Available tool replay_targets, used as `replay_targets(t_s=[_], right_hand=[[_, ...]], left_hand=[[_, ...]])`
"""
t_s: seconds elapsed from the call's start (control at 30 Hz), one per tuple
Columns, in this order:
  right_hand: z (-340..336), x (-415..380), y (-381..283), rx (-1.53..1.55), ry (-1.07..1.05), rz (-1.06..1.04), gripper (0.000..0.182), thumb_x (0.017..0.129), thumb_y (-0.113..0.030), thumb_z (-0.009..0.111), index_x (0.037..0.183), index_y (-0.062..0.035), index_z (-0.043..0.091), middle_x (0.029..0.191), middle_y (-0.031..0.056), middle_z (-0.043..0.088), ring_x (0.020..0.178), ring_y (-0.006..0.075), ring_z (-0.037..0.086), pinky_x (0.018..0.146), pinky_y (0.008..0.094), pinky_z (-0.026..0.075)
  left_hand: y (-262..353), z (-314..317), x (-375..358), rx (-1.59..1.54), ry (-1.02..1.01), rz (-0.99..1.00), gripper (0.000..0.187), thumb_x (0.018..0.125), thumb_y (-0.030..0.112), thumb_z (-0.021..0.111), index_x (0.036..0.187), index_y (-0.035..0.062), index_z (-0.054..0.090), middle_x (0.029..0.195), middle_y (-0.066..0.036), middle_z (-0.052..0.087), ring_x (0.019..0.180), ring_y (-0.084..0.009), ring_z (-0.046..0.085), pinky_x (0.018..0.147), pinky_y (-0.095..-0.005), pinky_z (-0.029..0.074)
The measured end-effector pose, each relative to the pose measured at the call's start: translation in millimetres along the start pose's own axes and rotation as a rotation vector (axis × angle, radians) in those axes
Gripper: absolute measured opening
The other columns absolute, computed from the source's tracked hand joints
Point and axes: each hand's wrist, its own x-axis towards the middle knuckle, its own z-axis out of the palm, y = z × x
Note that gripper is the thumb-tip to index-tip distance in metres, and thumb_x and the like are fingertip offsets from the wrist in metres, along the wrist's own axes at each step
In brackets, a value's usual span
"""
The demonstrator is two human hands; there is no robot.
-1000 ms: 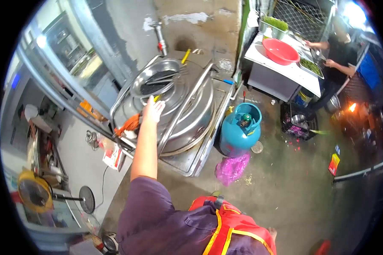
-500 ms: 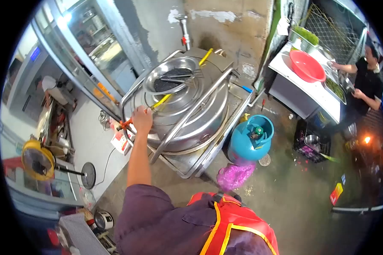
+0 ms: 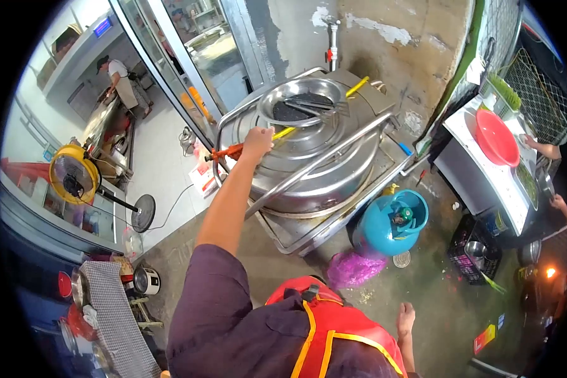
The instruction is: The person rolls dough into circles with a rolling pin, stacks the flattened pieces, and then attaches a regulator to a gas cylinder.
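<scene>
My left hand is closed around a long tool with an orange end and a yellow shaft. The shaft runs behind a steel bowl and shows again as a yellow tip at its far side. Dark contents and metal tongs lie in the bowl, which rests on a large round steel lid. At the lower right my right hand hangs low over the floor, its fingers bent; whether it holds anything is hard to make out.
Metal rails cross the cooker. A blue gas cylinder and purple bag stand right of it. A yellow fan is left. At right, a person works by a table with a red basin; another person bends indoors.
The view has shifted, so the cooker appears further right and higher. My left hand has slid along the tool toward the bowl, leaving more orange exposed. My right hand has come into view.
</scene>
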Motion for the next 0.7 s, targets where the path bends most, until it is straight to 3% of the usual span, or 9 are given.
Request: replay_targets(t_s=[0.07,0.17,0.2,0.3,0.37,0.5,0.57,0.63,0.7], right_hand=[[-6.8,11.0,-82.2,0.086,-0.029,-0.101,0.023,0.093,-0.013,0.052,0.105,0.0031,0.063,0.092,0.0224,0.067,0.085,0.033,0.066,0.078,0.0379,0.05],[0.5,28.5,-191.1,0.23,-0.089,-0.299,0.023,0.093,-0.01,0.054,0.111,0.0023,0.062,0.098,0.0206,0.067,0.09,0.0329,0.066,0.082,0.0364,0.05],[5.6,35.7,-225.6,0.244,-0.131,-0.369,0.023,0.093,-0.009,0.055,0.112,0.002,0.061,0.103,0.0208,0.066,0.093,0.0326,0.065,0.085,0.0361,0.049],[25.0,49.6,-347.3,0.183,-0.221,-0.59,0.028,0.09,-0.008,0.058,0.118,0.0003,0.06,0.113,0.0204,0.064,0.104,0.0327,0.063,0.091,0.0366,0.048],[53.7,63.3,-422.1,0.182,-0.258,-0.856,0.032,0.089,-0.009,0.061,0.12,-0.0013,0.059,0.115,0.0193,0.064,0.107,0.0342,0.061,0.093,0.0394,0.048],[151.5,96.3,-541.1,0.146,-0.277,-1.219,0.046,0.084,-0.011,0.064,0.128,-0.0003,0.052,0.127,0.0204,0.057,0.117,0.0376,0.054,0.101,0.0435,0.043],[200.4,108.3,-586.2,0.048,-0.146,-1.327,0.054,0.08,-0.011,0.064,0.131,0.0008,0.048,0.132,0.0209,0.053,0.125,0.0371,0.048,0.106,0.0448,0.038],[242.2,121.6,-610.9,-0.112,-0.003,-1.369,0.057,0.078,-0.011,0.063,0.131,-0.0001,0.048,0.126,0.0197,0.055,0.124,0.0348,0.048,0.108,0.0458,0.035],[245.4,125.1,-630.4,-0.251,-0.148,-1.291,0.061,0.073,-0.012,0.069,0.129,-0.0012,0.048,0.127,0.0191,0.054,0.126,0.0347,0.046,0.111,0.0456,0.032]], left_hand=[[-5.6,-0.2,26.5,-0.264,-0.16,-0.183,0.037,0.091,0.029,0.059,0.095,-0.0078,0.062,0.086,-0.02,0.066,0.089,-0.0337,0.068,0.071,-0.0399,0.057],[-11.5,8.7,67.7,-0.439,-0.067,-0.381,0.044,0.094,0.034,0.06,0.114,-0.0052,0.055,0.105,-0.023,0.064,0.092,-0.0329,0.068,0.081,-0.0394,0.059],[-17.7,4.3,85.3,-0.579,-0.096,-0.455,0.043,0.092,0.026,0.064,0.115,-0.0089,0.051,0.111,-0.025,0.06,0.098,-0.0347,0.066,0.089,-0.0423,0.057],[-32.6,-7.9,120.3,-0.7,-0.224,-0.385,0.039,0.091,0.018,0.065,0.116,-0.0088,0.051,0.111,-0.025,0.061,0.1,-0.0365,0.065,0.088,-0.0442,0.057],[-18.4,-12.7,126.2,-0.641,-0.232,-0.45,0.033,0.089,0.011,0.066,0.112,-0.007,0.052,0.11,-0.023,0.062,0.101,-0.0366,0.064,0.088,-0.0455,0.057],[-36.7,-15.4,146.3,-0.596,-0.346,-0.518,0.024,0.087,0.008,0.065,0.106,-0.0037,0.056,0.104,-0.019,0.064,0.096,-0.0321,0.066,0.088,-0.0428,0.058],[-34.3,-15.6,146.1,-0.575,-0.35,-0.479,0.022,0.086,0.006,0.064,0.105,-0.0029,0.056,0.102,-0.018,0.064,0.095,-0.0309,0.066,0.087,-0.0414,0.058],[-34.2,-14.3,147.2,-0.612,-0.33,-0.425,0.022,0.087,0.007,0.06,0.102,-0.0084,0.057,0.103,-0.022,0.064,0.09,-0.0339,0.067,0.08,-0.04,0.06],[-33.4,-20.3,153.3,-0.671,-0.311,-0.335,0.022,0.083,0.007,0.064,0.097,-0.0085,0.057,0.096,-0.02,0.062,0.086,-0.032,0.065,0.078,-0.0392,0.061]])
